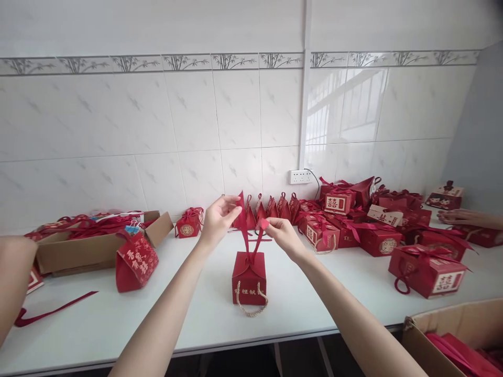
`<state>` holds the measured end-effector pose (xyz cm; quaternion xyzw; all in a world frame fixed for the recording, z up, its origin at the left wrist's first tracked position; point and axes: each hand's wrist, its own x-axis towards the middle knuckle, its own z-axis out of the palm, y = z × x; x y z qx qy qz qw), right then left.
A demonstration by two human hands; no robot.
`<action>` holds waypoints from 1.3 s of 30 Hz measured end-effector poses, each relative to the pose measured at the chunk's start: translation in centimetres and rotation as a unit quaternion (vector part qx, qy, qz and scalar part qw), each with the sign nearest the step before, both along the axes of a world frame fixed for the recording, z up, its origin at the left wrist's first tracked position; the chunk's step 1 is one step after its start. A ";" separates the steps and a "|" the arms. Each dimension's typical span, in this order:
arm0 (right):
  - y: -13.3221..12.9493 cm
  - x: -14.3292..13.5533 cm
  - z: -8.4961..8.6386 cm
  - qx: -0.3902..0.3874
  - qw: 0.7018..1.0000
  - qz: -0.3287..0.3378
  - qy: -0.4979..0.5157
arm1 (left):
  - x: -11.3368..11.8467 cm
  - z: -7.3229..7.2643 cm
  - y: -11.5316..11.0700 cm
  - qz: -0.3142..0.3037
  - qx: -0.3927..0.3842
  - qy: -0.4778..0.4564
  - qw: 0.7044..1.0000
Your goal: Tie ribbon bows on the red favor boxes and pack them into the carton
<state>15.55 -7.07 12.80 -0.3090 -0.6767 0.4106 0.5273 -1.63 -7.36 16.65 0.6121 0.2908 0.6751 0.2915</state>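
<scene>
A small red gift box [249, 280] with gold lettering and a twisted rope handle [251, 313] stands upright near the table's front edge. Two tails of red ribbon [244, 228] rise from its top in a V. My left hand [220, 217] pinches the left tail between thumb and fingers, high above the box. On the other side, my right hand [285, 235] pinches the right tail near its end. The rope handle hangs down over the front face, and neither hand touches the box.
Many red gift boxes [380, 241] crowd the right side. A ribbon-filled carton [78, 254] and a tent-shaped box [135, 262] stand left. A loose ribbon [58, 310] lies there. Another carton [416, 327] is at lower right. Other people's arms [471, 215] show at both sides.
</scene>
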 end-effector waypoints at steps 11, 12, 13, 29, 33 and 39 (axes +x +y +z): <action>0.6 -0.8 1.5 -0.012 0.998 0.001 0.054 | 1.5 1.0 0.2 0.014 -0.003 0.082 0.997; 0.7 -0.9 1.4 -0.016 0.998 0.003 0.057 | 1.6 1.0 0.2 0.008 -0.002 0.081 0.997; 0.8 -1.1 1.4 -0.019 0.998 0.006 0.058 | 1.7 1.0 0.1 0.000 -0.003 0.077 0.997; -5.1 8.0 -5.2 -0.187 0.956 0.166 -0.151 | -3.9 -6.9 3.2 -0.072 -0.256 0.056 0.962; -5.1 4.7 -8.4 -0.172 0.949 0.004 -0.265 | -1.8 -9.2 1.3 -0.135 -0.287 0.203 0.926; -3.4 5.1 -9.0 -0.163 0.963 0.023 -0.215 | -2.5 -8.9 -0.4 -0.114 -0.305 0.350 0.878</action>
